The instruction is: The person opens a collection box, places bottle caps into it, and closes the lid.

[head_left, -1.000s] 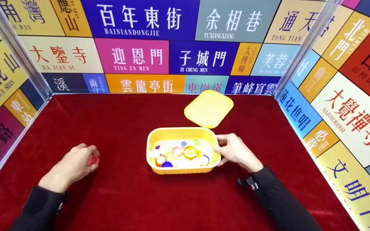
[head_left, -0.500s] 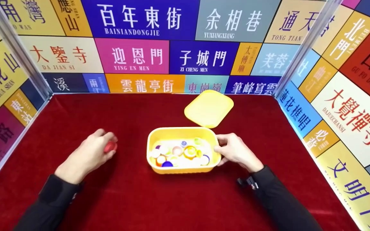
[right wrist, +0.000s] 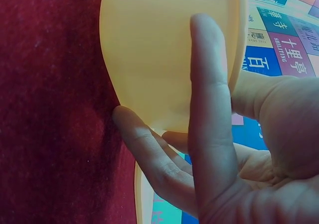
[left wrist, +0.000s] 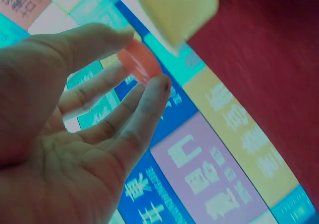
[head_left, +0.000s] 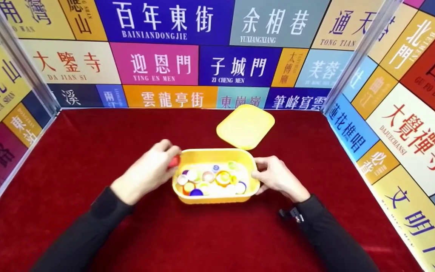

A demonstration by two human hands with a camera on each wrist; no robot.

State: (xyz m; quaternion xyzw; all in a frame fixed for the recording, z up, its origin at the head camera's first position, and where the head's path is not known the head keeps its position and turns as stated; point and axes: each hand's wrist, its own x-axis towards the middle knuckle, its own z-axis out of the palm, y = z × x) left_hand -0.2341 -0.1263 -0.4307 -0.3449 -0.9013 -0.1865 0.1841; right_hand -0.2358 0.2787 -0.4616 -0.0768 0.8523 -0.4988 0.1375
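Between thumb and fingertips, my left hand (head_left: 147, 173) pinches a small red bottle cap (head_left: 174, 161), seen edge-on as a ring-like cap (left wrist: 142, 62) in the left wrist view. That hand is at the left end of a yellow plastic box (head_left: 213, 199), the cap overlapping its rim in the head view. Several bottle caps in white, orange, purple and yellow lie inside, among them a dark purple cap (head_left: 196, 192). My right hand (head_left: 278, 177) holds the box's right end, thumb over the rim. In the right wrist view its fingers lie along the outer wall (right wrist: 149, 50).
A yellow lid (head_left: 246, 126) lies flat behind the box, near the back edge. Dark red cloth (head_left: 217, 238) covers the table. Printed panels (head_left: 161, 22) with Chinese lettering rise at the back and both sides, joined by metal posts (head_left: 357, 56).
My left hand has carried the red bottle cap rightward and slightly away from me, from the left part of the table to the box's left end. The right hand and box have stayed put.
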